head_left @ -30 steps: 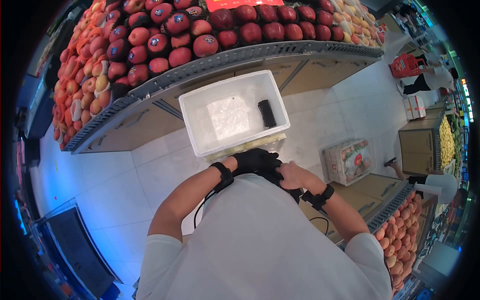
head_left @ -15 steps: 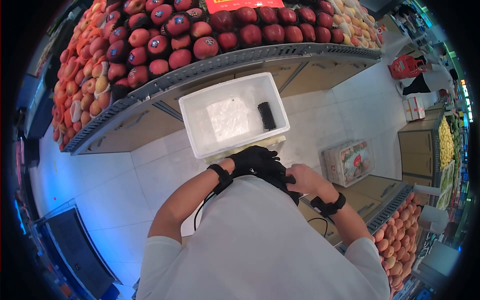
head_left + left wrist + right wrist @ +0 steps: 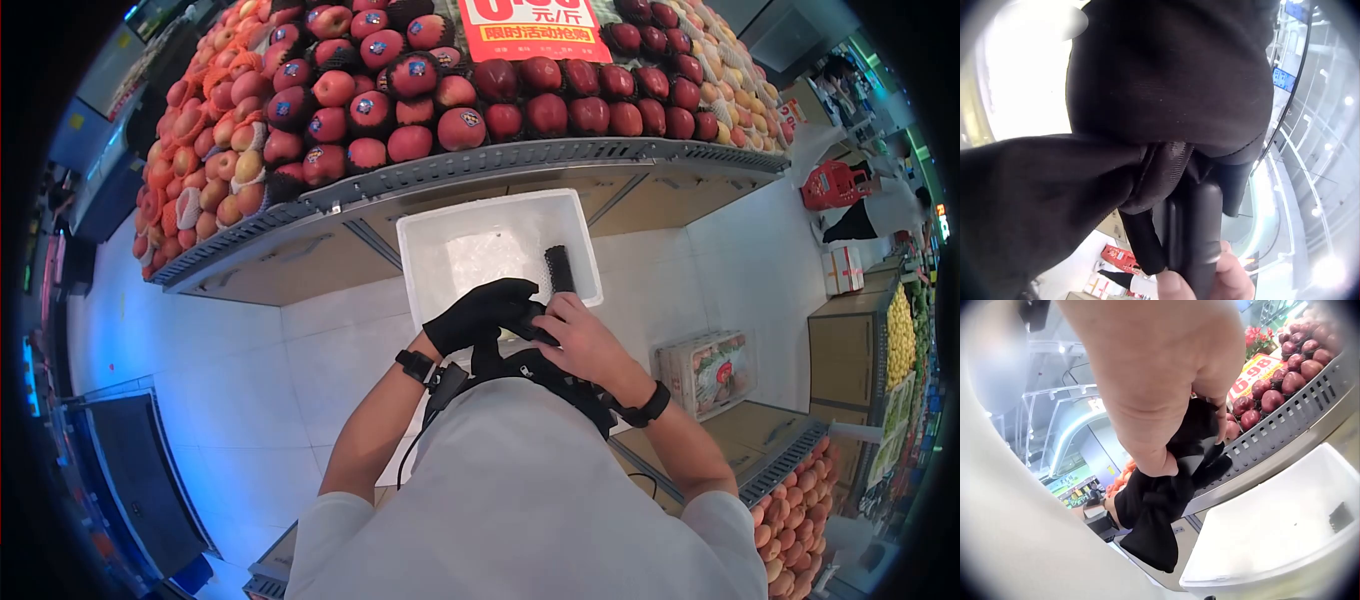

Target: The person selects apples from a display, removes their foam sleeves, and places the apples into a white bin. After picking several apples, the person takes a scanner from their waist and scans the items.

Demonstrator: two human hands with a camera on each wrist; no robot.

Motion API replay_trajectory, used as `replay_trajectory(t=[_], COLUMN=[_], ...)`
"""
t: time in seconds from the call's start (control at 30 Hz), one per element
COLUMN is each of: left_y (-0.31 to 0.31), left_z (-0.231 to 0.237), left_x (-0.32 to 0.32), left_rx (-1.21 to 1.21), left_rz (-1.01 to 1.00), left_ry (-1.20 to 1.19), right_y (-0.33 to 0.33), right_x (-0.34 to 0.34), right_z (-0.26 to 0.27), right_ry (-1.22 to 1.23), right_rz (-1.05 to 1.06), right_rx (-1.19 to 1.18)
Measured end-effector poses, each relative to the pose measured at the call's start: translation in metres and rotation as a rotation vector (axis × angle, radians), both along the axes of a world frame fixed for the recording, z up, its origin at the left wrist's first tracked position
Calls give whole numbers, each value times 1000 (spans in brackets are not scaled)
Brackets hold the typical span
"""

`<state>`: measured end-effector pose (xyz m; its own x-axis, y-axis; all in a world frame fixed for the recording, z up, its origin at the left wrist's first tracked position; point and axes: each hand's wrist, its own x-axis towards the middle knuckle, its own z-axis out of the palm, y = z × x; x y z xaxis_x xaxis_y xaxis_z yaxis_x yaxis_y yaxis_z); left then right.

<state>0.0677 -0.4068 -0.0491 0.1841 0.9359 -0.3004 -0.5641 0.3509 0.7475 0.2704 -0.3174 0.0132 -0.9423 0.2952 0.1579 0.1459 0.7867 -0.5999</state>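
In the head view my left hand, in a black glove, is raised in front of the waist, its fingers bent over a glossy black piece with rounded edges. The thumb and fingers of my bare right hand pinch the lower end of this piece in the left wrist view. I cannot tell what the piece is. Behind the hands, a black waist bag with a zip sits against the white shirt. Beyond them stands a white foam box, partly hidden by the glove, with a black mesh roll inside.
A fruit stand with a grey slotted edge runs across the front, stacked with red apples. A clear-sided crate stands on the floor at right, near a second stand of peach-coloured fruit. Another person carries a red basket.
Both hands have lifted forward from the waist bag and now overlap the near side of the foam box. My head view has tilted up, showing more of the price sign.
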Motion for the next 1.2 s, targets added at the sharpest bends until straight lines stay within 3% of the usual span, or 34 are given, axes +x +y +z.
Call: replay_trajectory(t=[0.13, 0.33, 0.43, 0.63, 0.73, 1.13, 1.2], left_y=[-16, -28, -28, -26, -26, -25, -24], left_z=[-10, -8, -11, -16, -17, -38, -38], left_x=[-16, -19, -25, -28, -26, -16, -17], left_rx=[43, 71, 76, 43, 15, 25, -9], left_rz=[84, 256, 318, 389, 449, 543, 560], left_ry=[118, 284, 417, 462, 345, 334, 408], right_y=[-1, 6, 13, 26, 22, 19, 17], right_x=[-19, -37, -45, -60, -68, -81, -81], right_z=[7, 3, 1, -11, -13, -23, -21], right_ry=[95, 120, 97, -159, -60, -26, 64], right_rz=[59, -38, -100, -176, -177, -30, -115], right_rx=[-76, -345, -244, -113, -107, -8, -19])
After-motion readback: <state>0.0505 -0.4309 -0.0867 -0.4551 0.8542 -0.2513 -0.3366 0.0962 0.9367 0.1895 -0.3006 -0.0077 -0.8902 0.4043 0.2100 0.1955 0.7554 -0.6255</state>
